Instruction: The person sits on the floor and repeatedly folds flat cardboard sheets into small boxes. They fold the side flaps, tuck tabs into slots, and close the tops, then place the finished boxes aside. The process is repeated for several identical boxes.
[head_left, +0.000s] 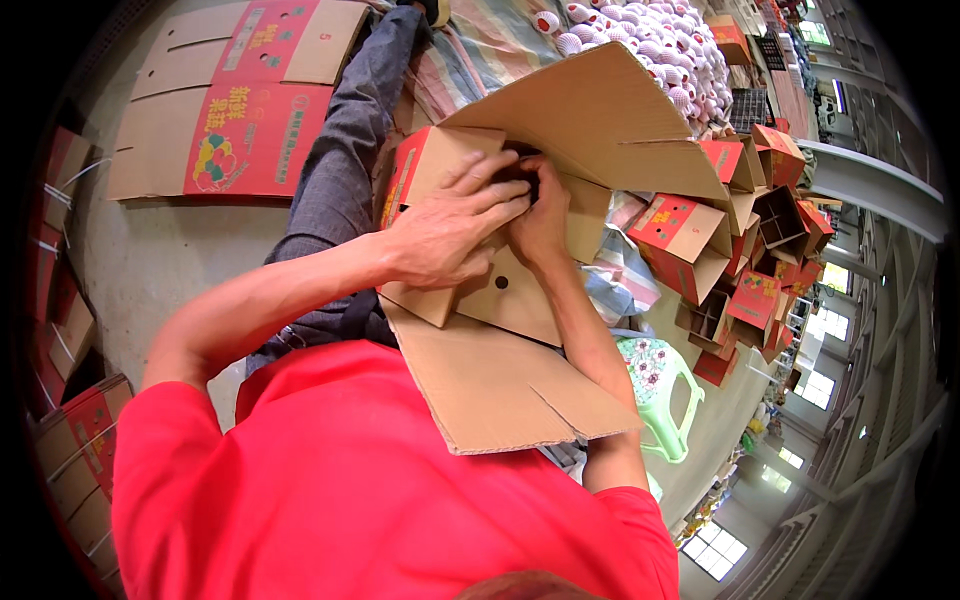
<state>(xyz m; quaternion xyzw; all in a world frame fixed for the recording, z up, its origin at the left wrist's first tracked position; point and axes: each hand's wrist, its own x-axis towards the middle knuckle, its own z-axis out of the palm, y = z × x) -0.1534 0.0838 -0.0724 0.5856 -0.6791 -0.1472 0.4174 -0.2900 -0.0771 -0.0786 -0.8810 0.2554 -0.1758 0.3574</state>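
Note:
A brown cardboard box [500,315] with red printed outer sides is in front of me, its flaps spread. One wide flap [610,120] stands up on the far right side, and another flap [490,380] sticks out toward my chest. My left hand [445,228] lies over the box's left part, its fingers stretched out toward the right hand. Close beside it, my right hand [540,215] reaches in between the flaps with bent fingers. Its fingertips are hidden in the dark gap, so what they touch does not show.
Flattened red and brown cartons [230,120] lie on the floor at the left. Fruit in white foam nets [650,45] is heaped at the far side, by a striped sheet [480,50]. A green stool [665,395] and piled open boxes [750,250] stand at the right.

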